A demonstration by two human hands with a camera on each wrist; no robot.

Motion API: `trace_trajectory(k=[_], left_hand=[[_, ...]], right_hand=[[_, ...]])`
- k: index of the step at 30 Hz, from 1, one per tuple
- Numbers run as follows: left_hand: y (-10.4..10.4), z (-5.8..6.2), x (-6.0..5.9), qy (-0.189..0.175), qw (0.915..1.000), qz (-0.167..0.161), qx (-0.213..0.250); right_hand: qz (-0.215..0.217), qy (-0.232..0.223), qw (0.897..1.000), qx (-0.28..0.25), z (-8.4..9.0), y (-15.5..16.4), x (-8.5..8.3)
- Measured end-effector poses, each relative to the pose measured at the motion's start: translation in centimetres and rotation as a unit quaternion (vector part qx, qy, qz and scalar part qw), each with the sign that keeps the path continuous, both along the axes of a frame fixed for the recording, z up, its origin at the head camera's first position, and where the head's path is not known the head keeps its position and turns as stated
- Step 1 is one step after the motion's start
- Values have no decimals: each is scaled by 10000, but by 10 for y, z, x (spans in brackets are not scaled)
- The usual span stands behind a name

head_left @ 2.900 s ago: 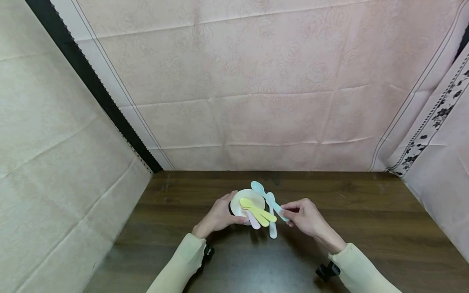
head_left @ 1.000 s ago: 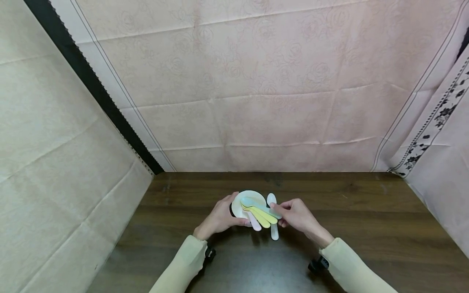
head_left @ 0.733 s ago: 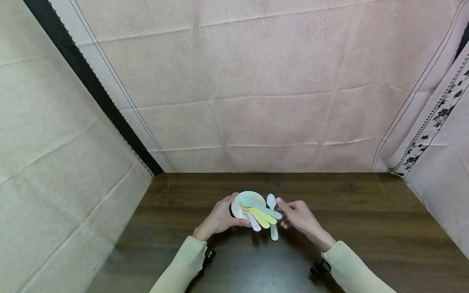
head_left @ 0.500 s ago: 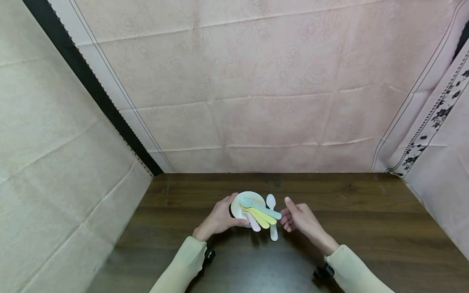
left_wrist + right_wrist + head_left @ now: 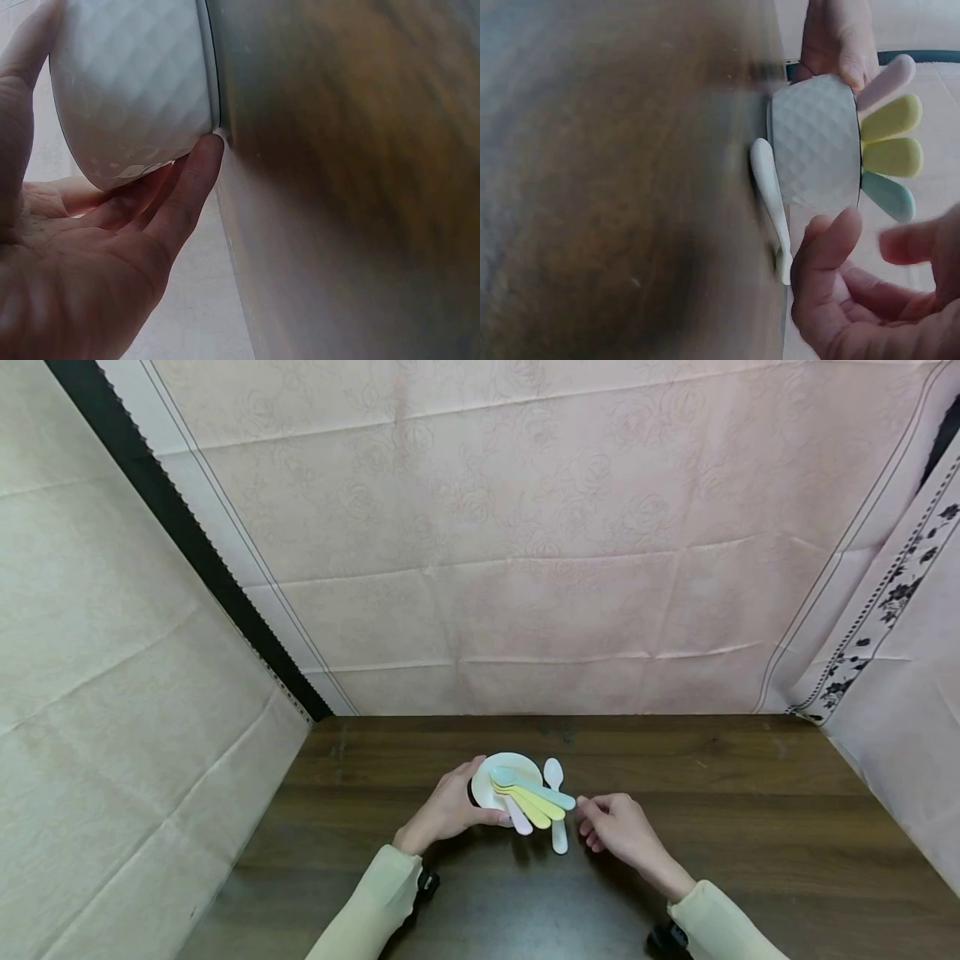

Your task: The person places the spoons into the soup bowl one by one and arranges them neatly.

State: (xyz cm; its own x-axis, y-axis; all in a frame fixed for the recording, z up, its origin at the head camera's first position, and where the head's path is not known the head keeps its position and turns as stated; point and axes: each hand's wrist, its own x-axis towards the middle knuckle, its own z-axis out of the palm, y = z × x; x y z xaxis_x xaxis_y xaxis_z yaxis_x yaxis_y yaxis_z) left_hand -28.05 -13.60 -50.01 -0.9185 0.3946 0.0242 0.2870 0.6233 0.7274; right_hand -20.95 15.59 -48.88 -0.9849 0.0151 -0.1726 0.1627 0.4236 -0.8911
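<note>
1. The left hand [image 5: 448, 808] cups the white bowl [image 5: 502, 777] on the counter [image 5: 750, 827], its grip curled round the bowl's side.
2. Four spoons lean in the bowl; the teal spoon [image 5: 534, 787] points its handle toward the right hand [image 5: 618, 827].
3. The white spoon [image 5: 557, 806] lies flat just beside the bowl, long axis running away from the person, bowl end far.
4. The right hand's grip is loosely spread, holding nothing.

One white bowl [image 5: 501, 774]. Five plastic spoons total: one pink [image 5: 519, 817], two yellow [image 5: 534, 808], one pale blue [image 5: 534, 787] fanned in the bowl, plus one white [image 5: 557, 810] lying on the surface. Two hands, left [image 5: 448, 807] and right [image 5: 622, 828].
</note>
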Motion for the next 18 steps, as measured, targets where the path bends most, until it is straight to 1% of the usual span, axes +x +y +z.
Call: trace_trajectory(k=[3, 5, 11, 18], left_hand=[[0, 0, 0, -31, 10000, 32, 3], [0, 0, 1, -50, 10000, 43, 5], [1, 0, 1, -69, 10000, 44, 31], [0, 0, 0, -70, 10000, 57, 30]], right_hand=[[60, 73, 9983, 573, -1, -2, 4], [123, 77, 9967, 803, -1, -4, 7], [196, 1, 9933, 1141, -4, -7, 11], [187, 87, 9895, 1431, -7, -12, 11]])
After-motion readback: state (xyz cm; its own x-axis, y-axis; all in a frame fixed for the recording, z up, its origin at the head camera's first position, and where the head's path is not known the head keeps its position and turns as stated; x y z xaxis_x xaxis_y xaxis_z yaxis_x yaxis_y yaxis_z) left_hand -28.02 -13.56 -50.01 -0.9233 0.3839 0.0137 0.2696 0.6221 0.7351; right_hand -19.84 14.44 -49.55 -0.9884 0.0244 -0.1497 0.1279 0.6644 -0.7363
